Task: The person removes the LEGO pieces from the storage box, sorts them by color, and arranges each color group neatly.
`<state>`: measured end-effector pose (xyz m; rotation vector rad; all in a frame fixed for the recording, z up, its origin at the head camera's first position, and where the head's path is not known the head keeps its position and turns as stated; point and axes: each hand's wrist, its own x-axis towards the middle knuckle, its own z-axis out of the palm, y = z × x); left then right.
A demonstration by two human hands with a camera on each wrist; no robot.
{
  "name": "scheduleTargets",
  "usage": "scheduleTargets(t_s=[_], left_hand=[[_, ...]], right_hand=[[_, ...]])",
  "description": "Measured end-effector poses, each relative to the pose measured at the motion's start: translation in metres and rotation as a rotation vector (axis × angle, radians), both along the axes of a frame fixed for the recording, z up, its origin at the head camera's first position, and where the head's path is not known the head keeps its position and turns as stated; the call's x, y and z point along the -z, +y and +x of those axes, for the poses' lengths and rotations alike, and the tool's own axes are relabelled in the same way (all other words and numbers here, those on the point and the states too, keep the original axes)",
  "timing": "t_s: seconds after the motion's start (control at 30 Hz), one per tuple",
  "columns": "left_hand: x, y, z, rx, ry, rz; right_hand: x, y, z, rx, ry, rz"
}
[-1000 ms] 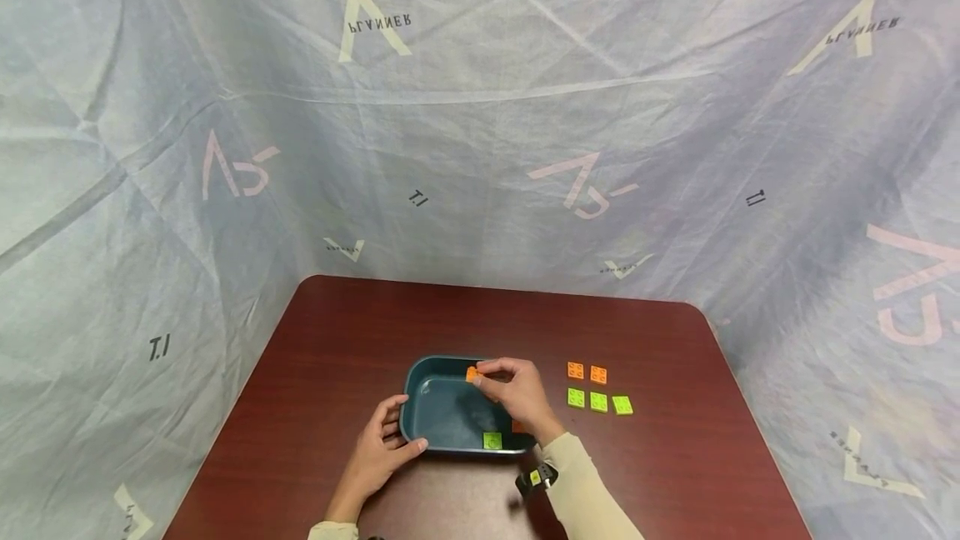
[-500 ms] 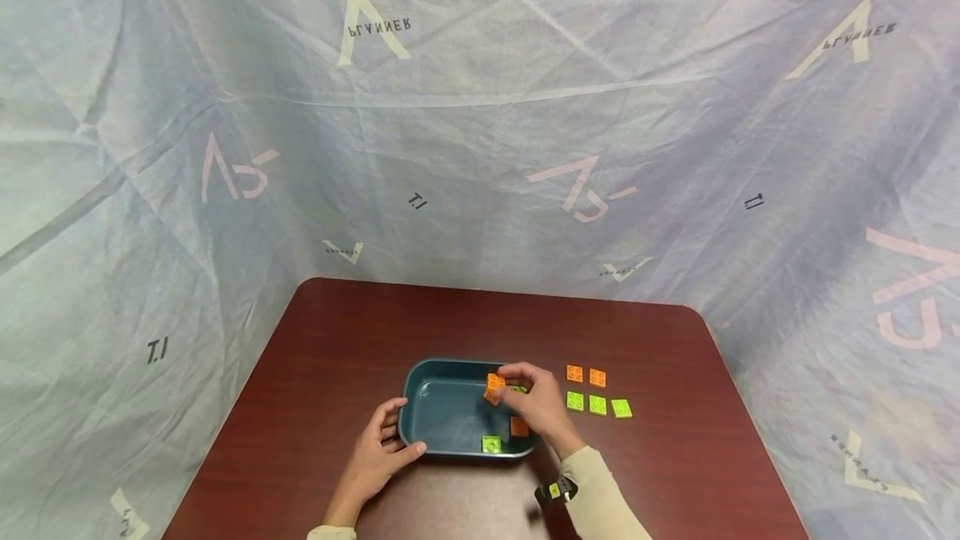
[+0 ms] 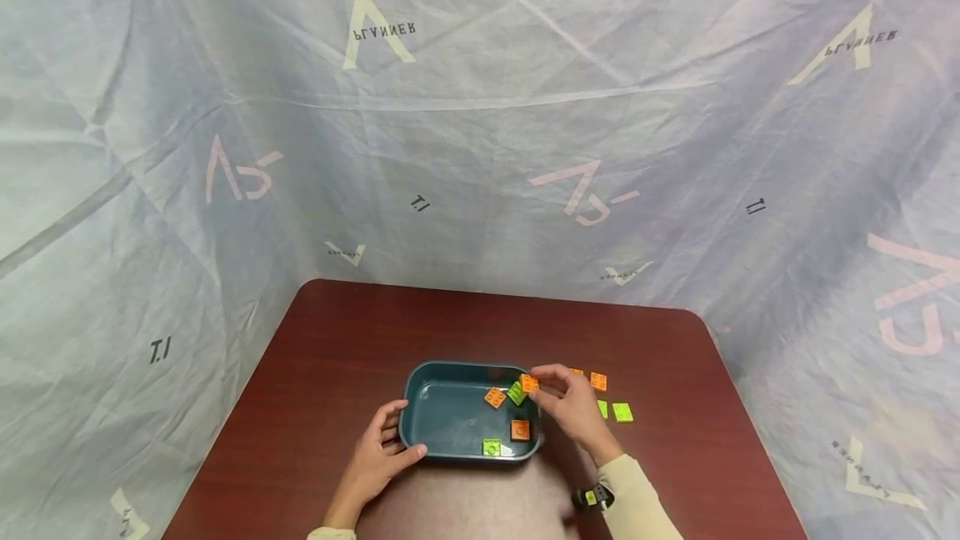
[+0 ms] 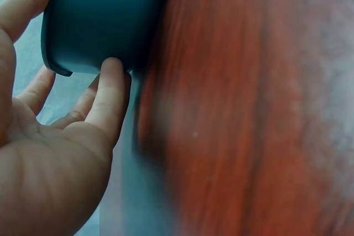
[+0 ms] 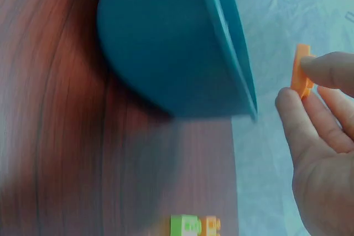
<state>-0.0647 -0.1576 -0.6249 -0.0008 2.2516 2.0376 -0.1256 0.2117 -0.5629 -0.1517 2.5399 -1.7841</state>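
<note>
In the head view, a dark teal tray sits on the table. My left hand holds its near left corner, thumb at the front, other fingers at the end wall; the left wrist view shows fingertips against that wall. My right hand pinches an orange toy brick above the tray's right end, seen edge-on in the right wrist view. Inside the tray lie an orange brick, a tilted green brick, a darker orange brick and a green brick.
Right of the tray, an orange brick and a green brick lie on the dark red table. Others beside them are partly hidden by my right hand. Printed grey cloth hangs around the table.
The right hand has moved right across the tray, leaving one orange brick inside it and still pinching another. My left hand has stayed at the tray's corner.
</note>
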Motion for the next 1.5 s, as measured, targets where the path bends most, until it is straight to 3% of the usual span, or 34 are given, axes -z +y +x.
scheduleTargets(t_s=[0.53,1.3,1.5], left_hand=[[-0.002,0.002,0.001,-0.013,-0.011,-0.015],[-0.001,0.003,0.000,0.024,-0.038,-0.027],[-0.001,0.004,-0.001,-0.001,-0.020,-0.031]], right_hand=[[0.000,0.055,-0.004,0.050,0.035,0.034],[0.029,0.121,-0.027,0.165,-0.003,0.195],[0.038,0.137,-0.030,0.167,0.013,0.235]])
